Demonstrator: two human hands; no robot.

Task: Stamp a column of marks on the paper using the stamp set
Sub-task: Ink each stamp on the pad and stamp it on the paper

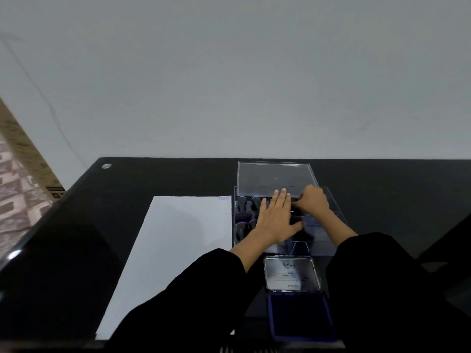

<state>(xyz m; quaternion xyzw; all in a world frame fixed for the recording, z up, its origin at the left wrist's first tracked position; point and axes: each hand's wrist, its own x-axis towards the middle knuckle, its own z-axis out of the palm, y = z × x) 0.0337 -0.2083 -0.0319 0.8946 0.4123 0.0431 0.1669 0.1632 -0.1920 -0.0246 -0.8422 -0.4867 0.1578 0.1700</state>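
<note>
Nearest me lies 1 ink pad point(302, 317), its case open so the blue felt faces up for loading; its silver-lined lid point(291, 273) is folded back toward the far side, out of the way of a dipping stamp. To its left lies 1 sheet of paper point(173, 250), flat on the black table point(76, 250) and running from the near edge away from me, close enough to reach after inking. I count 1 faint purple mark point(223, 198) on it, in the far right corner, so I judge the column barely begun.

Just beyond the ink pad and touching the paper's right edge stands 1 clear stamp box point(328, 240). My left hand point(276, 220) lies flat on it, fingers straight and spread, pressing down, I would say to keep the light box from shifting. My right hand point(312, 202) is at the far row, fingers curled downward; whether they have closed on a stamp I cannot tell, because my left fingers cover that spot. At the box's left I can count 4 dark stamp handles point(242, 201), 2 in each row; the rest are hidden under my 2 hands.

Farthest, the box's clear cover point(275, 178) stands propped open, leaving the rows free to reach.
</note>
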